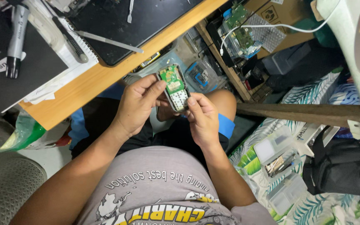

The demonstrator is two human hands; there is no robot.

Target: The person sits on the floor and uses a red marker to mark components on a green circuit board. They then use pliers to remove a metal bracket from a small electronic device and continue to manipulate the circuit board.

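Observation:
A small opened phone (174,87) with a green circuit board and a white keypad membrane is held above my lap. My left hand (136,106) grips its left side, thumb resting near the board. My right hand (203,118) grips its lower right edge with fingertips on the frame. Both hands meet around the lower half of the device.
A wooden desk (105,75) edge lies just ahead, carrying a black mat (138,21), metal pry tools (109,41), a marker (15,39) and a notebook. Clear plastic parts boxes (282,171) sit at right on leaf-print fabric, beside a black bag (346,166). Circuit boards (242,29) lie on shelving.

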